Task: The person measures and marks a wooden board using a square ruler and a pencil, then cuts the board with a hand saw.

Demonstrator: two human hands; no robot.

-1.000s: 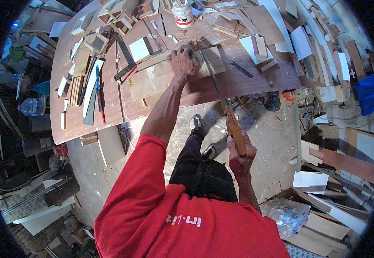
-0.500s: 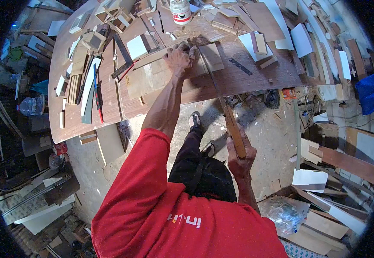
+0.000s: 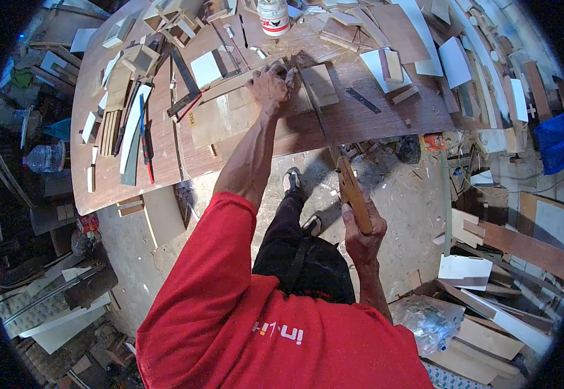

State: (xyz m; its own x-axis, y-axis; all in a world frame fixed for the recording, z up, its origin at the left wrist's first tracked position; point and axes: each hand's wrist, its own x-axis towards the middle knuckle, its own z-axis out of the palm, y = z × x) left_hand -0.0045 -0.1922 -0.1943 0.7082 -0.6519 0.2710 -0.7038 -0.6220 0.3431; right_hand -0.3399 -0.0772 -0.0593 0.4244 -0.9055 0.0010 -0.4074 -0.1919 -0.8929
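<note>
My right hand (image 3: 364, 236) is closed around the wooden handle of a hand saw (image 3: 354, 198). Its thin blade runs forward over the table edge, past the end of a wooden strip beside my left hand. My left hand (image 3: 272, 89), fingers bent, grips and presses down on that wooden strip (image 3: 235, 83), which lies along a light plywood board (image 3: 220, 117) on the table. Just right of the blade lies a small flat wooden piece (image 3: 322, 84). Where blade and wood meet is partly hidden by my fingers and shadow.
On the brown table (image 3: 165, 155) lie a try square (image 3: 183, 84), a dark metal ruler (image 3: 363, 100), wooden offcuts and a red-and-black tool (image 3: 146, 149). A white glue jar (image 3: 273, 18) stands at the back. Boards (image 3: 521, 249) are stacked at right.
My right hand and the saw have moved slightly forward, toward the table. My left hand stays in place on the wooden strip.
</note>
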